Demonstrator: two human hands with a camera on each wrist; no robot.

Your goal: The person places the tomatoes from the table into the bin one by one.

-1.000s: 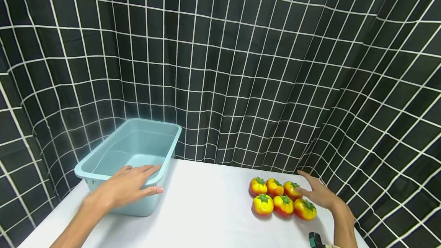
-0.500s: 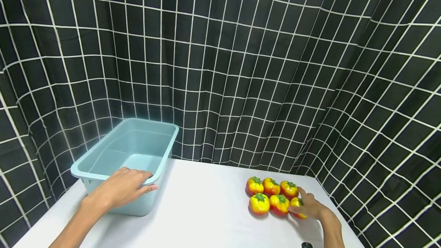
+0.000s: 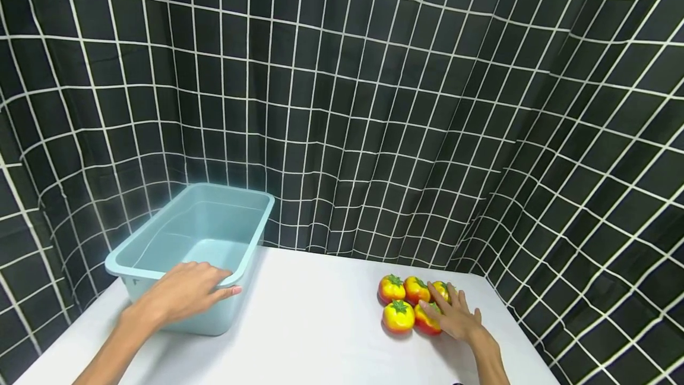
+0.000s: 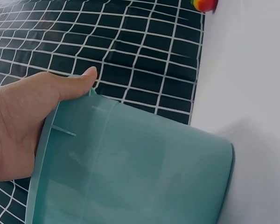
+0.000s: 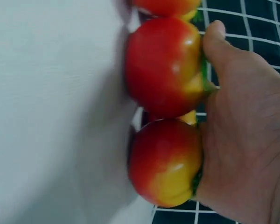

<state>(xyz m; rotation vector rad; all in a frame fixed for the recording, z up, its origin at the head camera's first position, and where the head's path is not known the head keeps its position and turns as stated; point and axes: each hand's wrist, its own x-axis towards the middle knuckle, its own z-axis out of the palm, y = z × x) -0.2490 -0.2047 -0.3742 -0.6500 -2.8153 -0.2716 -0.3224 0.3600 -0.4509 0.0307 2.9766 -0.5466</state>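
Observation:
My left hand holds the near rim of a light blue plastic bin, fingers bent over the edge and thumb outside, as the left wrist view shows too. The bin's visible inside holds nothing. On the right, my right hand spreads its fingers over a cluster of red-and-yellow tomatoes with green leafy tops, set in two rows. It hides the front right tomato in the head view. In the right wrist view, the palm lies over the tops of two tomatoes, thumb extended.
A white tabletop stretches between the bin and the tomatoes. Dark curtains with a white grid hang behind and at both sides, close to the bin.
My right hand has moved left and toward me from beside the tomatoes to over them, fingers now spread. My left fingers have bent down over the bin's rim. The view has shifted slightly.

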